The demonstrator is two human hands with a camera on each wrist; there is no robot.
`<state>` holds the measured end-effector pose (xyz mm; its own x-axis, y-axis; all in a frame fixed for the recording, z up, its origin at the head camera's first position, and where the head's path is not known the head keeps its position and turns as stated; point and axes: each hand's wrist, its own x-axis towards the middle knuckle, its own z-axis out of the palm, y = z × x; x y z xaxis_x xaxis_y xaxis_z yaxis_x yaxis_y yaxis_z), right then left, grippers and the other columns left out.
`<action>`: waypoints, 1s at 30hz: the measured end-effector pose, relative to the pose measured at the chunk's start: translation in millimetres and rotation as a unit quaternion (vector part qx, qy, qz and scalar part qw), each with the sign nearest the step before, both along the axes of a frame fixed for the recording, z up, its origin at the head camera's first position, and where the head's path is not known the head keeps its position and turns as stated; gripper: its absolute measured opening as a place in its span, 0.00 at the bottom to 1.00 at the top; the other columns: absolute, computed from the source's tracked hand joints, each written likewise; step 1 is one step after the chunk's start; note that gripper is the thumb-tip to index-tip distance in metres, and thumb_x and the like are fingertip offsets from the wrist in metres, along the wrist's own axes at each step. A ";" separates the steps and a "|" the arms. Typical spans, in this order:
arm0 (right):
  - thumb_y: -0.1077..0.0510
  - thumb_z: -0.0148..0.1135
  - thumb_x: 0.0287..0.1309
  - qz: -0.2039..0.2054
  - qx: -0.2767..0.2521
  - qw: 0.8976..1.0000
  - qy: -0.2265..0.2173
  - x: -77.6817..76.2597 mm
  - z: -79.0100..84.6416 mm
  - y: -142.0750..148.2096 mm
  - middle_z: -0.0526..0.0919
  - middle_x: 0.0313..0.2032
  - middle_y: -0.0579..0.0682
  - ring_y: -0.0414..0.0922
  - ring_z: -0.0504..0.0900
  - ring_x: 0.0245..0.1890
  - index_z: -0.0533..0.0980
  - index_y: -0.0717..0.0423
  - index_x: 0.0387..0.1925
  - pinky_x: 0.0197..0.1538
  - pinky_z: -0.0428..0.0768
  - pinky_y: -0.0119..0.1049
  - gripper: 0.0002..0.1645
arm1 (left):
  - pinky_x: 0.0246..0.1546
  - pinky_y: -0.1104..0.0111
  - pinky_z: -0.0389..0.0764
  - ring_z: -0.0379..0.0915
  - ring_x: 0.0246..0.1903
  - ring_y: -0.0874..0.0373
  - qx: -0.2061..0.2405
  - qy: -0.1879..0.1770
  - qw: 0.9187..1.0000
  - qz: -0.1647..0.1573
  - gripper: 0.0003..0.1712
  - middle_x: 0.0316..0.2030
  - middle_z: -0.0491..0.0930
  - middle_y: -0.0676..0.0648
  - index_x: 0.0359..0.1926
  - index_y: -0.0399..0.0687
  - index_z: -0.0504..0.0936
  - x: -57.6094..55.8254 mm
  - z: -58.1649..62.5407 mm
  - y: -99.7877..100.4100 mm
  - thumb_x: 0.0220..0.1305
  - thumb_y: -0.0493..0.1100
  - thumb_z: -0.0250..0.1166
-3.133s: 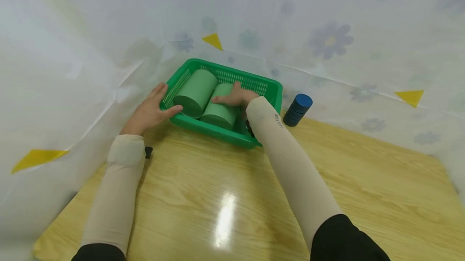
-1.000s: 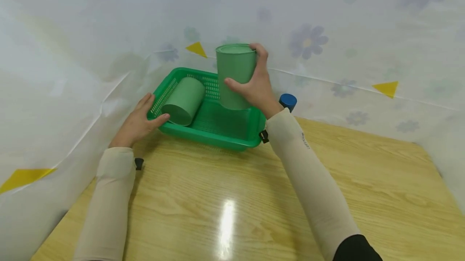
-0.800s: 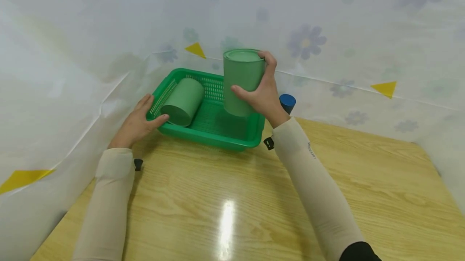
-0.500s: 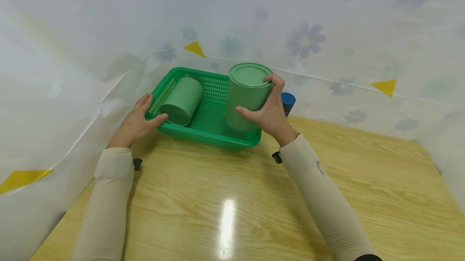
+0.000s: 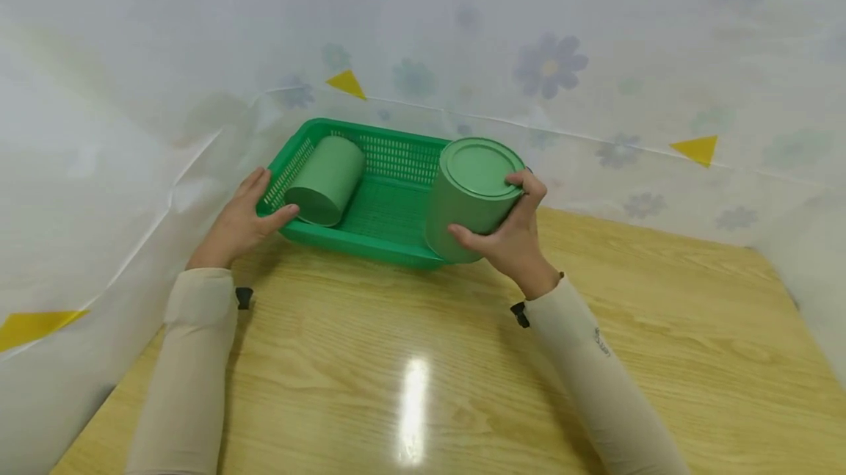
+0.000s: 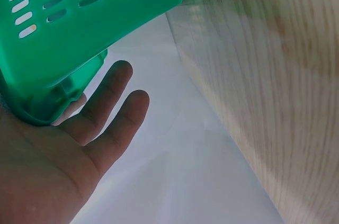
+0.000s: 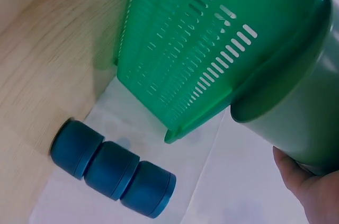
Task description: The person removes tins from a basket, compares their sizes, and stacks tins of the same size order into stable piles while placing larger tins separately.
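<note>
My right hand (image 5: 509, 244) grips a green can (image 5: 479, 214) from its right side, thumb on the near face and fingers at the lid's edge. The can is held tilted over the right end of a green plastic basket (image 5: 370, 246); in the right wrist view its base overlaps the basket's rim. A second green can (image 5: 326, 180) lies on its side in the basket's left end. My left hand (image 5: 234, 225) rests against the basket's left front corner, thumb along the rim. In the left wrist view, fingers (image 6: 123, 123) of that hand are extended beneath the rim.
Three dark blue cylindrical pieces in a stack (image 7: 112, 168) stand beyond the basket's right end, almost wholly hidden by the held can in the head view. A floral white sheet (image 5: 634, 78) rises behind the wooden table (image 5: 330, 357). Yellow triangles (image 5: 694, 150) mark the sheet.
My right hand has lifted the can from lying in the basket, then carried it rightward and toward me, lid tipping into view. My left hand has stayed on the basket's corner.
</note>
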<state>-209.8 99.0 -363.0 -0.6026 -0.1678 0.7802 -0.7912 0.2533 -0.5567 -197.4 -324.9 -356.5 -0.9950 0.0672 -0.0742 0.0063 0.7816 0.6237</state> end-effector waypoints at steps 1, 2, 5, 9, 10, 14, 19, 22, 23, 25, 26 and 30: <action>0.33 0.73 0.51 -0.002 0.000 1.000 0.004 1.6 -0.7 2.7 0.62 0.64 0.67 0.61 0.70 0.61 0.50 0.50 0.56 0.59 0.71 0.60 0.50 | 0.69 0.35 0.43 0.27 0.77 0.38 0.000 -0.002 1.000 0.001 0.60 0.80 0.26 0.48 0.81 0.51 0.32 -0.3 0.1 -0.2 0.67 0.72 0.57; 0.33 0.73 0.52 -0.005 0.000 1.000 0.007 3.4 -1.6 5.6 0.62 0.64 0.66 0.61 0.70 0.61 0.50 0.50 0.56 0.59 0.70 0.60 0.50 | 0.69 0.35 0.43 0.27 0.77 0.38 0.000 -0.002 1.000 0.001 0.60 0.80 0.26 0.49 0.81 0.52 0.32 -0.4 0.4 -0.3 0.67 0.72 0.57; 0.34 0.73 0.52 -0.004 -0.003 1.000 0.017 9.7 -4.4 15.5 0.62 0.64 0.66 0.61 0.70 0.61 0.50 0.54 0.56 0.59 0.70 0.59 0.50 | 0.69 0.35 0.42 0.27 0.77 0.38 -0.002 -0.004 1.000 0.001 0.60 0.80 0.25 0.50 0.81 0.52 0.31 -0.8 1.0 -0.8 0.67 0.72 0.57; 0.35 0.73 0.53 0.001 -0.006 1.000 0.022 17.5 -6.6 31.3 0.64 0.64 0.66 0.60 0.70 0.62 0.49 0.61 0.56 0.62 0.68 0.56 0.53 | 0.69 0.34 0.42 0.27 0.77 0.37 -0.001 -0.004 1.000 0.002 0.61 0.80 0.25 0.50 0.81 0.52 0.31 0.0 1.7 -1.3 0.67 0.73 0.57; 0.35 0.73 0.53 0.002 -0.006 1.000 0.021 19.0 -6.7 35.6 0.64 0.64 0.66 0.60 0.69 0.62 0.48 0.63 0.55 0.62 0.68 0.55 0.54 | 0.69 0.34 0.42 0.27 0.77 0.37 -0.001 -0.003 1.000 0.002 0.61 0.80 0.25 0.49 0.81 0.52 0.31 0.5 1.7 -1.4 0.67 0.72 0.57; 0.36 0.73 0.53 -0.013 -0.002 1.000 0.020 21.0 -8.1 54.2 0.66 0.64 0.65 0.59 0.70 0.62 0.48 0.66 0.56 0.63 0.67 0.52 0.55 | 0.69 0.34 0.42 0.27 0.76 0.36 -0.004 0.000 1.000 0.001 0.60 0.80 0.26 0.47 0.81 0.50 0.31 1.4 1.0 -2.2 0.68 0.72 0.57; 0.35 0.73 0.52 -0.045 0.000 0.999 0.002 18.8 -14.6 80.8 0.65 0.66 0.61 0.59 0.69 0.63 0.48 0.67 0.57 0.63 0.68 0.49 0.57 | 0.69 0.35 0.42 0.26 0.77 0.38 -0.004 -0.002 1.000 0.002 0.60 0.80 0.26 0.48 0.81 0.51 0.31 1.0 0.3 -1.9 0.68 0.72 0.57; 0.37 0.74 0.50 -0.067 -0.008 0.997 -0.026 17.9 -20.4 99.7 0.62 0.68 0.58 0.57 0.68 0.64 0.48 0.67 0.58 0.63 0.68 0.47 0.58 | 0.69 0.35 0.41 0.26 0.77 0.38 -0.004 -0.006 1.000 0.002 0.60 0.80 0.25 0.49 0.81 0.52 0.31 0.0 0.6 -0.7 0.68 0.72 0.57; 0.38 0.75 0.49 -0.077 -0.010 0.996 -0.037 17.6 -22.5 106.5 0.61 0.68 0.57 0.56 0.68 0.64 0.48 0.66 0.59 0.63 0.67 0.46 0.57 | 0.69 0.35 0.41 0.26 0.77 0.38 -0.003 -0.007 1.000 0.002 0.60 0.80 0.25 0.50 0.81 0.52 0.31 -0.2 1.1 0.1 0.67 0.72 0.56; 0.43 0.77 0.48 -0.097 -0.016 0.993 -0.058 16.3 -26.3 120.0 0.59 0.69 0.56 0.54 0.67 0.64 0.49 0.64 0.60 0.64 0.67 0.44 0.56 | 0.69 0.35 0.41 0.26 0.77 0.38 -0.003 -0.006 1.000 0.001 0.60 0.80 0.25 0.50 0.81 0.52 0.31 -0.3 1.7 1.3 0.67 0.72 0.56; 0.46 0.78 0.48 -0.106 -0.022 0.992 -0.069 15.0 -28.2 126.5 0.59 0.69 0.55 0.54 0.67 0.64 0.50 0.63 0.61 0.64 0.66 0.43 0.55 | 0.69 0.35 0.41 0.26 0.77 0.38 -0.003 -0.007 1.000 0.001 0.60 0.80 0.25 0.50 0.81 0.52 0.31 -0.1 2.0 1.7 0.67 0.72 0.56; 0.57 0.79 0.45 -0.143 -0.039 0.984 -0.102 5.9 -35.0 151.3 0.58 0.69 0.55 0.52 0.66 0.64 0.53 0.59 0.62 0.63 0.65 0.39 0.51 | 0.70 0.35 0.41 0.26 0.77 0.39 -0.003 -0.006 1.000 0.003 0.60 0.80 0.25 0.50 0.81 0.51 0.31 0.8 2.3 2.8 0.68 0.72 0.57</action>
<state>-203.9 250.3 -398.0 -0.7618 0.0860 0.6421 -0.5639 0.4000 -0.7225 -196.6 -322.1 -354.2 -0.9943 0.0609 -0.0871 -0.0062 0.7850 0.6195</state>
